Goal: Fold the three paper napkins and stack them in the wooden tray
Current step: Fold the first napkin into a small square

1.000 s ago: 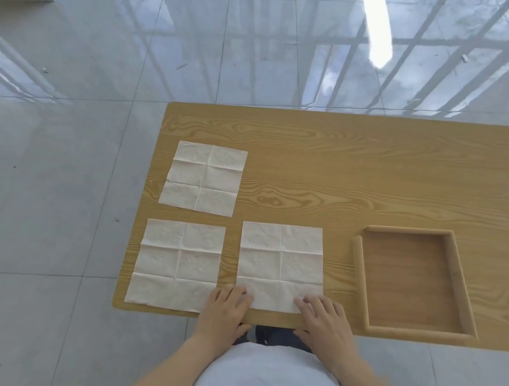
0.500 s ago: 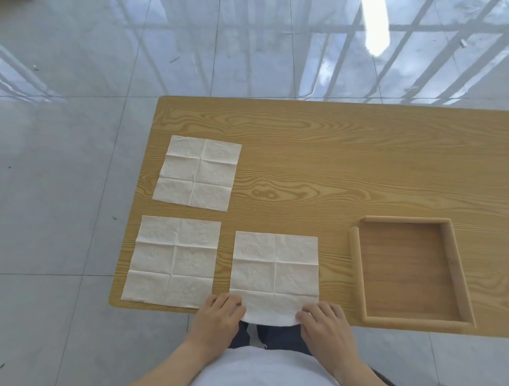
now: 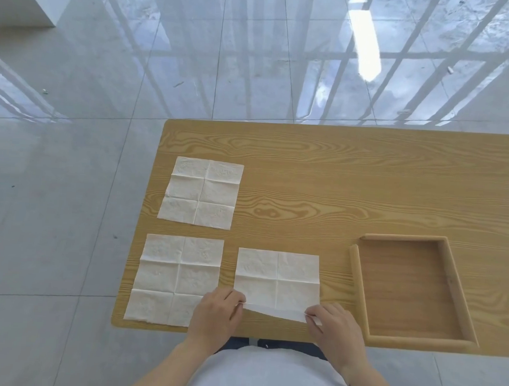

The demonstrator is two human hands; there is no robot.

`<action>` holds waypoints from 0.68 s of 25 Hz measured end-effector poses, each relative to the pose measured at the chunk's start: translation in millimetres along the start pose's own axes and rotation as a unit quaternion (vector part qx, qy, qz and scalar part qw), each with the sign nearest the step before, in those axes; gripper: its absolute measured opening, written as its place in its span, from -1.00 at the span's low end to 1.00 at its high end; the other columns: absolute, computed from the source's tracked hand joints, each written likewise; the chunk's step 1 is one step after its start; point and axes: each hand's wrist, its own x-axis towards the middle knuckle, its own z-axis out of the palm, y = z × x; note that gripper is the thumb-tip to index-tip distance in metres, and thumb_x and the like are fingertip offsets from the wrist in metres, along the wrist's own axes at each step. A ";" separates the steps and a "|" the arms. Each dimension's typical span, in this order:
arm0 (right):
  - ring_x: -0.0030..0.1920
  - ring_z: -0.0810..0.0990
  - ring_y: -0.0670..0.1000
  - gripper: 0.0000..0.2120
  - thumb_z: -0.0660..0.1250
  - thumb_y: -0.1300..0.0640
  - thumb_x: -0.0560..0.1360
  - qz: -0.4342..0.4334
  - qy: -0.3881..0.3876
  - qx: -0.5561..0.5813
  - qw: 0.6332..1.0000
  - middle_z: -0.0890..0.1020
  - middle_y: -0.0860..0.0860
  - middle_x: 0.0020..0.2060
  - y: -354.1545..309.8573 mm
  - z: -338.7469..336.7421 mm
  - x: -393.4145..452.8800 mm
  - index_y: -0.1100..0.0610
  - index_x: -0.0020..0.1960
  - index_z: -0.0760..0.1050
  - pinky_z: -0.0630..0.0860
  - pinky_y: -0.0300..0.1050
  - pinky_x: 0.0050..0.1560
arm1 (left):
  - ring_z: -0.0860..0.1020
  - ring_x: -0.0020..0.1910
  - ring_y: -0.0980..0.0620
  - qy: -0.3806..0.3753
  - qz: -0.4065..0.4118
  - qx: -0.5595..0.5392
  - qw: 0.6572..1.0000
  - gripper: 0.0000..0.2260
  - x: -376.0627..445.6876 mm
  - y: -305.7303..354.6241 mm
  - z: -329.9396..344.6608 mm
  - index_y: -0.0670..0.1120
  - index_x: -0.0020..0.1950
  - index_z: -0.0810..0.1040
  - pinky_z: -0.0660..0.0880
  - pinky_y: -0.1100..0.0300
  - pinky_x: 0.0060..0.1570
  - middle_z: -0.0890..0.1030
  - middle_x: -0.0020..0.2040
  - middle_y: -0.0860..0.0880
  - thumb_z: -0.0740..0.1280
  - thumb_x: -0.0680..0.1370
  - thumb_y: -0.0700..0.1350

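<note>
Glossy grey floor tiles surround a light wooden table with strong grain (image 3: 339,174), whose near edge meets the person's white-clad torso. Nearest that edge, the left hand (image 3: 214,316) and the right hand (image 3: 332,328) each pinch a near corner of a white creased paper napkin (image 3: 277,280), raising its near strip off the table and turning it back toward the far side, while the rest of the sheet lies flat. Just left of this held napkin lies a second white paper napkin (image 3: 175,280), spread open and flat, its near right corner hidden under the left hand. To the right of the held napkin, apart from it, sits a shallow rectangular wooden tray (image 3: 358,290) with a raised rim, holding nothing. Beyond the second napkin, farther from the person and left of the held napkin, a third white paper napkin (image 3: 202,192) lies unfolded. Past the table's far edge, the floor reflects window bars and a bright light.
</note>
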 end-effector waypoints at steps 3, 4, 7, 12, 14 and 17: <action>-0.25 0.58 -0.05 -0.91 0.48 0.15 0.44 0.003 -0.002 -0.006 1.000 0.65 -0.19 -0.29 -2.1 -8.9 14.7 -0.02 -0.16 0.61 0.49 -0.15 -0.26 | 0.54 -0.16 0.13 -0.001 -0.017 -0.008 1.000 -0.91 13.1 0.8 -0.4 0.03 -0.08 0.59 0.48 0.26 -0.16 0.60 -0.15 0.14 0.40 0.50 -0.17; -0.23 0.58 -0.04 -0.93 0.46 0.14 0.46 0.000 -0.003 -0.014 1.000 0.65 -0.18 -0.27 -2.0 -11.8 20.7 -0.01 -0.15 0.61 0.46 -0.16 -0.24 | 0.53 -0.16 0.13 -0.003 -0.026 -0.013 1.000 -0.91 17.2 0.3 0.1 0.03 -0.08 0.59 0.46 0.28 -0.15 0.60 -0.15 0.14 0.40 0.50 -0.17; -0.08 0.55 -0.04 -0.91 0.30 0.06 0.56 0.010 -0.028 -0.031 0.999 0.65 -0.18 -0.14 0.2 -15.7 39.3 -0.03 -0.03 0.59 0.42 -0.15 -0.10 | 0.51 -0.12 0.14 -0.009 -0.054 -0.020 0.998 -0.92 28.6 -0.8 0.7 0.04 -0.03 0.58 0.41 0.30 -0.12 0.59 -0.11 0.16 0.33 0.55 -0.13; -0.02 0.51 -0.05 -0.85 0.21 -0.01 0.60 0.029 -0.049 -0.052 0.997 0.63 -0.17 -0.10 1.2 -10.3 57.0 -0.06 0.02 0.56 0.41 -0.15 -0.06 | 0.50 -0.05 0.12 -0.023 -0.063 -0.021 0.998 -0.88 43.9 -0.6 2.7 0.04 0.04 0.57 0.41 0.24 -0.04 0.59 -0.03 0.14 0.24 0.60 -0.08; 0.00 0.50 -0.05 -0.85 0.20 -0.02 0.60 0.041 -0.055 -0.058 0.996 0.63 -0.18 -0.06 0.9 -7.2 62.7 -0.08 0.04 0.55 0.43 -0.13 -0.04 | 0.51 -0.04 0.10 -0.024 -0.066 -0.014 0.997 -0.87 48.4 -0.9 3.1 0.03 0.06 0.56 0.41 0.24 -0.02 0.58 -0.02 0.12 0.23 0.60 -0.08; 0.07 0.48 -0.04 -0.84 0.20 -0.04 0.60 0.054 -0.066 -0.084 0.993 0.60 -0.18 0.02 3.0 -5.6 67.5 -0.10 0.11 0.52 0.41 -0.13 0.00 | 0.48 0.07 0.08 -0.042 -0.068 0.014 0.997 -0.83 52.4 -2.4 3.6 0.04 0.14 0.54 0.41 0.21 0.06 0.56 0.08 0.11 0.23 0.59 -0.07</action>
